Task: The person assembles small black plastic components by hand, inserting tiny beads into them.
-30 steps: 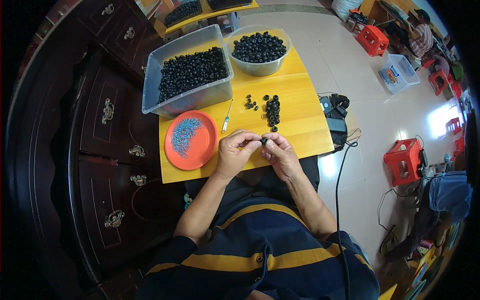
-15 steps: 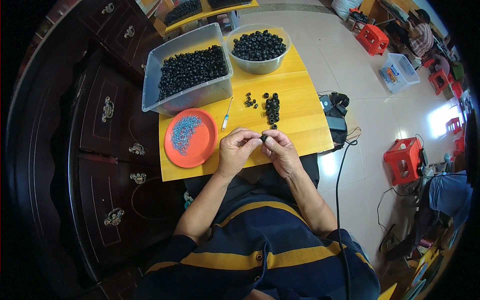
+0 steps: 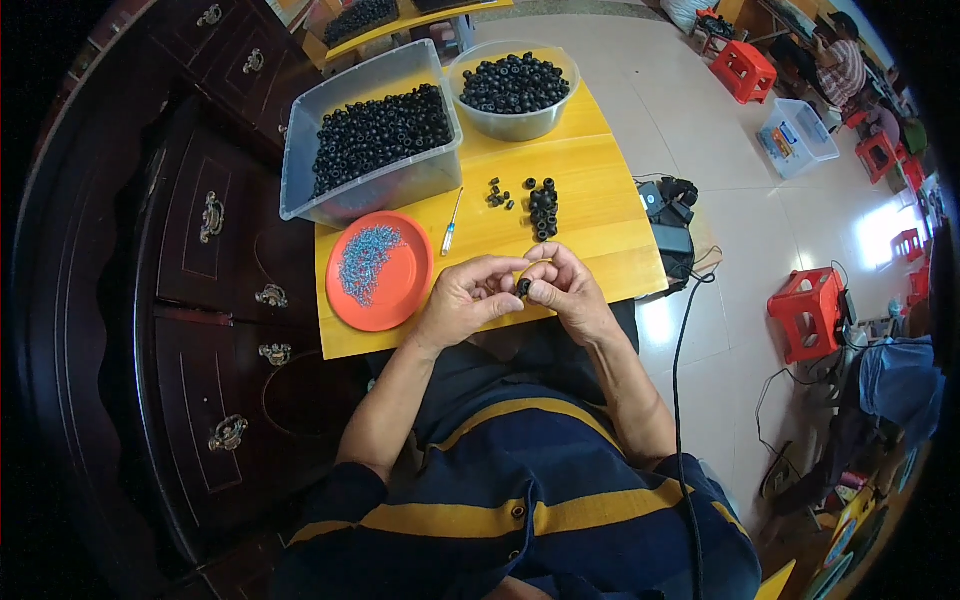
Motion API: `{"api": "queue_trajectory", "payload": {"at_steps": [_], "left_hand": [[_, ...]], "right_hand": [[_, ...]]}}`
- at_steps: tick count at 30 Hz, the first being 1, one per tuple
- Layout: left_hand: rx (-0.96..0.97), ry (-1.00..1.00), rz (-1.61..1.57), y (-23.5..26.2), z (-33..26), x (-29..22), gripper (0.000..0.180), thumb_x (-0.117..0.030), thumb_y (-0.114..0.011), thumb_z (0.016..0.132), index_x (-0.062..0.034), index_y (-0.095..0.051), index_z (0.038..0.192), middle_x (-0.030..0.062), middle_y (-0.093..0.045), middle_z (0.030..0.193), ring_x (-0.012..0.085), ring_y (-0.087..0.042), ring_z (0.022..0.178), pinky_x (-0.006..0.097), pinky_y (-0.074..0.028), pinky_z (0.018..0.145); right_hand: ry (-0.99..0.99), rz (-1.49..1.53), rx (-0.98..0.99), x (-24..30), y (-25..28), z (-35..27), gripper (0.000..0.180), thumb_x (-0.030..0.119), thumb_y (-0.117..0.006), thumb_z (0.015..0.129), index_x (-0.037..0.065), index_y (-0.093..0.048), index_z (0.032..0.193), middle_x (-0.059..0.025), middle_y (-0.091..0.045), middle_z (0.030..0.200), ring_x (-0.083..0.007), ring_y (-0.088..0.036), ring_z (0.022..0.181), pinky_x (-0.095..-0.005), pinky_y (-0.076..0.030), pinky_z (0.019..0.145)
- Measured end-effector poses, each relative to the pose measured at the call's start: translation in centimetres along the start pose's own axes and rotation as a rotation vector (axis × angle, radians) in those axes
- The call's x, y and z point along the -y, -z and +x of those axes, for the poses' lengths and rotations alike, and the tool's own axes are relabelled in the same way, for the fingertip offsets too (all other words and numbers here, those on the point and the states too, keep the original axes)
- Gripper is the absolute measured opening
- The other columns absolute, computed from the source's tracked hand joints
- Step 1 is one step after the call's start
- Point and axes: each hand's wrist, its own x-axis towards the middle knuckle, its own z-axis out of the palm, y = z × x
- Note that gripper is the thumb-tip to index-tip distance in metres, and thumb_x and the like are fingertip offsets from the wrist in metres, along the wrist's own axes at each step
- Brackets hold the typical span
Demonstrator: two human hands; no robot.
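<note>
Both hands meet over the near edge of the yellow table [image 3: 590, 265], around a small black ring-shaped plastic part [image 3: 523, 287]. My right hand [image 3: 568, 298] pinches it between thumb and curled fingers. From the other side my left hand [image 3: 468, 302] closes on it with thumb and fingertips, its index finger reaching above. The fingers partly cover the part. Just beyond lies a cluster of similar black parts [image 3: 544, 210], with several smaller black pieces [image 3: 499, 194] to its left. A small screwdriver [image 3: 452, 225] rests near a red plate [image 3: 408, 290] of small silvery-blue screws [image 3: 366, 262].
At the table's far side stand a clear rectangular bin [image 3: 365, 195] and a round clear tub [image 3: 520, 128], both filled with black parts. Dark wooden drawers [image 3: 210, 270] border the left. A black cable [image 3: 677, 380] hangs at the right. Red stools [image 3: 803, 315] and other people occupy the far right.
Both hands have shifted slightly, and the black part sits a little lower and nearer. The right index finger now arches higher. The left fingers have spread a bit more around the part.
</note>
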Motion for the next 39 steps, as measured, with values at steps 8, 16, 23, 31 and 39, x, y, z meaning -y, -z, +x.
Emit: {"api": "queue_trajectory", "payload": {"at_steps": [8,16,23,31,39], "left_hand": [[0.116,-0.303,0.315,-0.6,-1.1,-3.5,0.037,-0.012,-0.08,0.079,-0.0031,-0.071,0.115,0.0043,-0.064,0.086,0.0135,-0.06,0.077,0.027,-0.048,0.066],[0.012,-0.375,0.356,-1.1,-1.9,-3.5,0.03,-0.007,-0.08,0.079,-0.0034,-0.072,0.108,0.006,-0.066,0.082,0.0155,-0.061,0.07,0.027,-0.049,0.064],[-0.051,-0.307,0.33,-1.3,-1.6,-2.5,0.026,-0.006,-0.078,0.08,-0.0037,-0.072,0.106,0.005,-0.062,0.077,0.0145,-0.06,0.069,0.027,-0.049,0.063],[-0.094,-0.394,0.445,-1.3,-1.3,-2.4,0.023,-0.006,-0.078,0.079,-0.0015,-0.071,0.1,0.0066,-0.062,0.076,0.0186,-0.06,0.067,0.029,-0.048,0.062],[-0.167,-0.119,0.329,-0.7,-3.4,-0.7,0.042,-0.001,-0.08,0.077,-0.0025,-0.069,0.117,0.0019,-0.062,0.084,0.0074,-0.056,0.07,0.023,-0.047,0.062]], "right_hand": [[-0.082,0.003,0.213,2.9,-1.1,-0.6,0.032,0.012,-0.074,0.089,0.007,-0.051,0.111,-0.003,-0.067,0.091,-0.0093,-0.063,0.086,-0.0248,-0.049,0.078],[-0.052,0.006,0.268,3.2,-2.2,-0.8,0.026,0.012,-0.074,0.09,0.008,-0.053,0.105,-0.0016,-0.066,0.089,-0.0073,-0.061,0.082,-0.022,-0.048,0.074],[-0.09,0.074,0.152,1.5,-1.5,-0.7,0.024,0.018,-0.071,0.093,0.009,-0.054,0.108,-0.0013,-0.065,0.091,-0.0094,-0.063,0.082,-0.0229,-0.05,0.075],[-0.085,-0.027,0.083,1.7,-1.2,-0.3,0.024,0.022,-0.066,0.097,0.006,-0.055,0.111,0.0004,-0.062,0.092,-0.0079,-0.06,0.082,-0.0224,-0.05,0.076],[-0.214,-0.194,0.221,0.6,0.7,2.3,0.021,0.021,-0.065,0.097,0.006,-0.058,0.11,0.0001,-0.064,0.092,-0.0077,-0.058,0.082,-0.0242,-0.049,0.076]]}}
